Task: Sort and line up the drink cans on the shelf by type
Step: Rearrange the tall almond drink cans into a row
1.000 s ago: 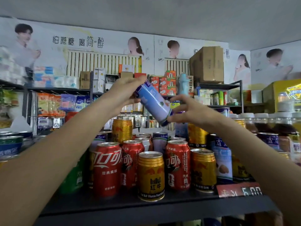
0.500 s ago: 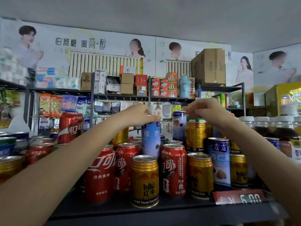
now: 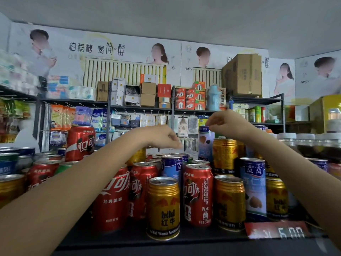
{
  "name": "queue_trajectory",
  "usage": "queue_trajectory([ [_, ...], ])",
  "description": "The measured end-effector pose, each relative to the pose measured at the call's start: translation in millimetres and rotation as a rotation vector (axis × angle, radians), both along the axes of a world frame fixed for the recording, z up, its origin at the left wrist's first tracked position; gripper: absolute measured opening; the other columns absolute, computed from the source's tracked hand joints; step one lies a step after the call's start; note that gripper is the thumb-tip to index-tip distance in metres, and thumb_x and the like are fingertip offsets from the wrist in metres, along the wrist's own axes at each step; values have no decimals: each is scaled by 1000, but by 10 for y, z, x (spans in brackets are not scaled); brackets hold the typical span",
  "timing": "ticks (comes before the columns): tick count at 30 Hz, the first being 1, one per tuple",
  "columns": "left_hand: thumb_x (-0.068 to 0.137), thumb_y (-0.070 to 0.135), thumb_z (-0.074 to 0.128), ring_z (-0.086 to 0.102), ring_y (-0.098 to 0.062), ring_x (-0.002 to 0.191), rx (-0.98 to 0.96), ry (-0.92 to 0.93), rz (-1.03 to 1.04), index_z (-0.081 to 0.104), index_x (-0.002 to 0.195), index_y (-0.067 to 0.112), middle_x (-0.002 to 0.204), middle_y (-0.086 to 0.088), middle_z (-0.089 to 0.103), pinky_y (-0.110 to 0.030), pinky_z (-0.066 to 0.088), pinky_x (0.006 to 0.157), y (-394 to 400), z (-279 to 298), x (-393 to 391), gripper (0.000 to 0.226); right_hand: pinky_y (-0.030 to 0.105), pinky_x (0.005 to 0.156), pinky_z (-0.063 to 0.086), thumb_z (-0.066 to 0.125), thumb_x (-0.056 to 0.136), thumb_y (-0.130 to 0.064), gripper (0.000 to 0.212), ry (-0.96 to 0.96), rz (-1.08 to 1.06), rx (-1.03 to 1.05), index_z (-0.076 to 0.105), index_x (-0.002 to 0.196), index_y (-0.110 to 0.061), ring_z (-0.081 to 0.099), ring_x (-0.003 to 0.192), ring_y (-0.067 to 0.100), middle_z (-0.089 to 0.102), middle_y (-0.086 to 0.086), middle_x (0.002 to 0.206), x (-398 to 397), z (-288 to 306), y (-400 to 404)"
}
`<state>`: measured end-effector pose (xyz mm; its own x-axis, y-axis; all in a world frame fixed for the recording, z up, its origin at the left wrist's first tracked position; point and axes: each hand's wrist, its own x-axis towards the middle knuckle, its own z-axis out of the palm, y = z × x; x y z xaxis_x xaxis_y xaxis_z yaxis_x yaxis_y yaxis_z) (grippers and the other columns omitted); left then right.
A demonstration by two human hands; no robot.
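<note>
**Both hands hover empty above the mixed cans**

At the far left, blue and gold cans crowd the dark shelf [image 3: 129, 241], and behind them a red cola can [image 3: 80, 142] stands raised above its neighbours. The left hand [image 3: 158, 136] hangs over the middle of the cluster, fingers loosely curled downward and holding nothing. Just below and right of it a blue can [image 3: 171, 168] stands upright among red cans, behind the front gold can [image 3: 163, 207]. Right of that come another red can [image 3: 198, 194] and a second gold can [image 3: 229, 202]. The right hand [image 3: 227, 123] is higher, fingers drooping and empty, above a tall blue can [image 3: 205, 143] at the back. A red price tag [image 3: 276, 230] sits on the shelf edge at the right
</note>
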<state>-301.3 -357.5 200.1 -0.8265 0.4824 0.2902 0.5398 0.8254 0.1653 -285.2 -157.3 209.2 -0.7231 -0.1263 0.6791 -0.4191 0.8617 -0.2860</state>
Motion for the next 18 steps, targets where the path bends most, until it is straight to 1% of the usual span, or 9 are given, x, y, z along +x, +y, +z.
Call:
queue_trajectory([
  [2, 94, 30, 49, 54, -11, 91, 102, 82, -37, 58, 121, 12, 123, -1, 58, -22, 44, 76, 72, 20, -75, 33, 24, 79, 42, 58, 88, -14, 26, 0, -90, 162, 59, 114, -12, 54, 99, 17, 59, 8, 117, -157, 102, -58],
  [4, 95, 22, 48, 54, -12, 97, 110, 124, -50, 56, 124, 14, 127, -1, 55, -24, 43, 81, 164, 4, -174, 31, 25, 84, 39, 58, 89, -19, 39, -48, -194, 327, 50, 127, -12, 51, 110, 21, 52, 9, 129, -377, 192, -115],
  [6, 95, 19, 46, 51, -16, 112, 55, 120, -53, 53, 127, 15, 130, -3, 53, -26, 42, 94, 249, -28, -281, 32, 32, 97, 39, 59, 89, -22, 51, -160, -280, 417, 42, 135, -12, 46, 122, 26, 47, 9, 136, -646, 239, -142],
  [8, 95, 18, 46, 50, -18, 115, -7, 102, -54, 51, 129, 15, 128, -5, 53, -27, 40, 95, 307, -57, -358, 34, 38, 100, 41, 62, 86, -25, 57, -292, -337, 425, 39, 137, -11, 46, 120, 29, 47, 10, 136, -892, 234, -129],
  [10, 94, 17, 47, 51, -20, 113, -27, 98, -47, 51, 129, 15, 126, -6, 54, -27, 41, 93, 333, -81, -411, 35, 36, 92, 44, 65, 85, -22, 56, -336, -331, 384, 41, 133, -8, 50, 112, 28, 50, 10, 131, -1035, 205, -102],
  [13, 94, 17, 49, 53, -20, 111, 66, 70, -50, 53, 127, 14, 124, -7, 55, -27, 41, 88, 319, -98, -469, 33, 30, 75, 41, 66, 82, -15, 40, -235, -252, 284, 48, 117, -8, 51, 94, 22, 57, 9, 117, -1090, 188, -93],
  [16, 95, 22, 48, 57, -24, 109, 347, 40, -25, 56, 121, 12, 123, -8, 57, -30, 45, 86, 289, -93, -499, 29, 28, 76, 46, 67, 81, -16, 40, -40, -144, 106, 48, 116, -10, 54, 95, 23, 55, 12, 114, -957, 241, -124],
  [17, 95, 26, 47, 58, -25, 108, 482, -8, -13, 54, 122, 9, 122, -10, 57, -31, 46, 86, 287, -90, -480, 32, 31, 80, 49, 67, 81, -18, 43, 49, -108, 12, 46, 118, -12, 55, 97, 26, 53, 14, 117, -869, 268, -131],
  [18, 95, 31, 47, 59, -24, 106, 641, -116, -21, 50, 125, 6, 122, -13, 57, -30, 48, 87, 296, -78, -444, 40, 36, 85, 51, 68, 80, -20, 45, 140, -65, -90, 44, 118, -14, 54, 101, 29, 52, 15, 119, -758, 296, -136],
])
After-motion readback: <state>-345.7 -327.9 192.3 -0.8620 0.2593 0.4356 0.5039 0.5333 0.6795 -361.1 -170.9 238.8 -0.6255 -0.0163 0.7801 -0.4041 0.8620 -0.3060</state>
